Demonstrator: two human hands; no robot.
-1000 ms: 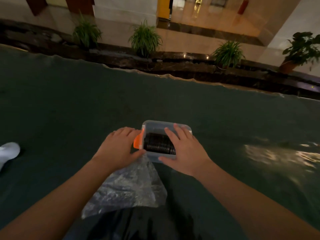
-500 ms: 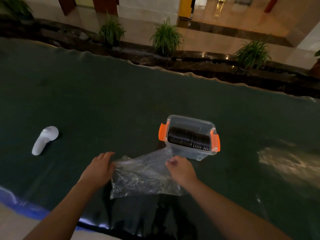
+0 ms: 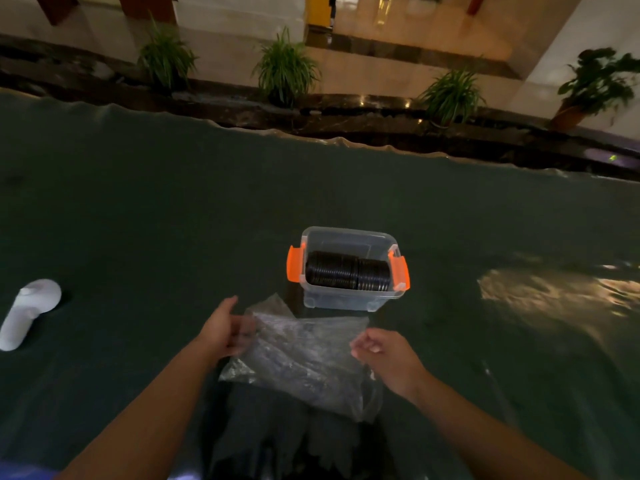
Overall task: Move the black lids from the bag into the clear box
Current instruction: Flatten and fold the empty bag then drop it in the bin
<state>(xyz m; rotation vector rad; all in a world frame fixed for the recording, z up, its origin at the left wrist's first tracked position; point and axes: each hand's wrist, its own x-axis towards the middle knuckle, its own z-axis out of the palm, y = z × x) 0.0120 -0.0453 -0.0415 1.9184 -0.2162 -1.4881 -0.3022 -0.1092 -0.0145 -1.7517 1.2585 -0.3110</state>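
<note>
both hands now lifted apart at bag edges, left hand fingers pinching one clear bag, right hand fingers curled loose, one clear box at 12 o'clock, two rows of black lids, one white controller at 9 o'clock

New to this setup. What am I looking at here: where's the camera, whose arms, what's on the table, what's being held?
No robot here. One wide-angle camera sits on a person's head and looks down at their two bare arms. The left hand and right hand are at the two sides of a crumpled clear bag; whether they grip it or only touch it is hard to tell. Behind the bag stands a clear box with orange clips, open, with black lids lined up on edge inside. All this sits on a dark green cloth. Far left lies a white controller. Potted plants line the floor beyond.
</note>
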